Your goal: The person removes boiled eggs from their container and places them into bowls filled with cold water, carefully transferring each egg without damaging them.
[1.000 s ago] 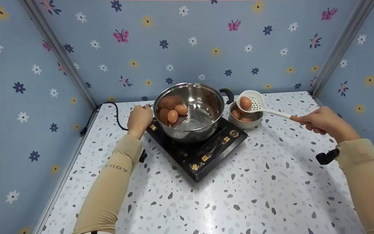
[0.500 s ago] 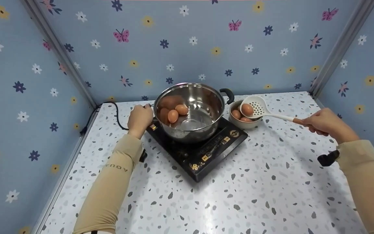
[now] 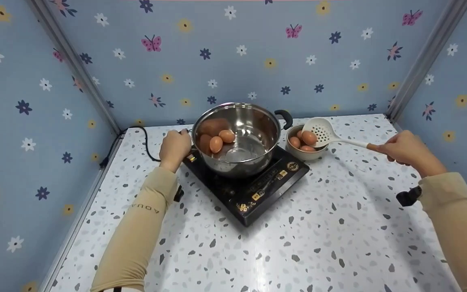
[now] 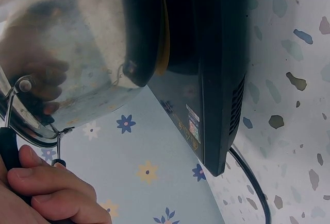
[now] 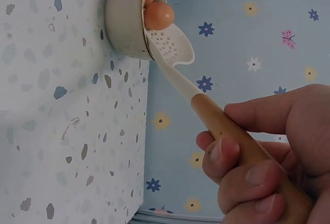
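Observation:
The left hand (image 3: 174, 149) grips the black left handle of a steel pot (image 3: 237, 162); in the left wrist view its fingers (image 4: 56, 188) curl round that handle. Two brown eggs (image 3: 216, 144) lie inside the pot at its left. The right hand (image 3: 408, 152) holds the wooden handle of a white slotted ladle (image 3: 323, 130), also seen in the right wrist view (image 5: 178, 82). The ladle's head is tilted at the rim of a small bowl (image 3: 304, 155). One egg (image 3: 309, 138) rests against the ladle's left edge, above several eggs (image 3: 294, 142) in the bowl.
The pot stands on a black induction cooker (image 3: 246, 215), with a black cord (image 3: 147, 148) running off to the left. Its free handle (image 3: 285, 118) points towards the bowl. Flower-patterned panels (image 3: 233, 52) enclose the back and sides of the speckled table (image 3: 318, 235).
The ladle has moved slightly right and lower, and its head has tilted over the bowl. The egg it carried sits lower, by the bowl's other eggs. The left hand has stayed on the pot handle.

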A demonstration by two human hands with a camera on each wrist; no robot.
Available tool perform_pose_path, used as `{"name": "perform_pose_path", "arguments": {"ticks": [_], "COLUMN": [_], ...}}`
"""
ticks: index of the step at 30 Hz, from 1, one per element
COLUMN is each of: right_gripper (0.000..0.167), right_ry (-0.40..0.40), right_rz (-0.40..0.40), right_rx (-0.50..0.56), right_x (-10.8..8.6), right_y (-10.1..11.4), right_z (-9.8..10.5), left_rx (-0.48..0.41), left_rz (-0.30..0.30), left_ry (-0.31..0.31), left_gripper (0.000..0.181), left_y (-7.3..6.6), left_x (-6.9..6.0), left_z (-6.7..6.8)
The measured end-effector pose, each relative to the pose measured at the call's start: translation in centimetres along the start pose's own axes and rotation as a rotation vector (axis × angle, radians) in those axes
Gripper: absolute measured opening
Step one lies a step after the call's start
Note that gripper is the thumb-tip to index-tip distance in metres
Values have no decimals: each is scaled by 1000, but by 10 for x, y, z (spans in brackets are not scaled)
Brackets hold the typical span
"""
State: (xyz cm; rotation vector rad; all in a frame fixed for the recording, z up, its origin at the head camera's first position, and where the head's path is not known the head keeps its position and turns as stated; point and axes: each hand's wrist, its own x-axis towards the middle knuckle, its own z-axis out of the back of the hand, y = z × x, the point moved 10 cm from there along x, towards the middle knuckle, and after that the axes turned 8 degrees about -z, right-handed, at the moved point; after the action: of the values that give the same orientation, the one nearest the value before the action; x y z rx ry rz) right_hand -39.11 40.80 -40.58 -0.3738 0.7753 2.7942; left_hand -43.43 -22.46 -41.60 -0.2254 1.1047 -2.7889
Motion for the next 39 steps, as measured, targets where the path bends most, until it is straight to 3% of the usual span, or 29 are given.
{"name": "perform_pose_path", "arguments": {"ticks": [10, 21, 26, 39], "right_gripper": [68, 64, 67, 52], "right_ry": [-111, -148, -203, -304], "right_rz": [32, 32, 61, 106], "right_rx": [-51, -82, -153, -326], "right_x": [-8, -15, -21, -39], "right_y": [11, 13, 26, 62], "right_z": [12, 16, 19, 22], "left_rx": [17, 14, 12, 8], "left_rz": [0, -7, -8, -1], "left_ry": [-3, -2, 3, -7], "left_gripper": [50, 48, 50, 48], "left_y": [-1, -4, -2, -2], "left_x": [0, -2, -1, -2], "left_z": [1, 2, 1, 1]}}
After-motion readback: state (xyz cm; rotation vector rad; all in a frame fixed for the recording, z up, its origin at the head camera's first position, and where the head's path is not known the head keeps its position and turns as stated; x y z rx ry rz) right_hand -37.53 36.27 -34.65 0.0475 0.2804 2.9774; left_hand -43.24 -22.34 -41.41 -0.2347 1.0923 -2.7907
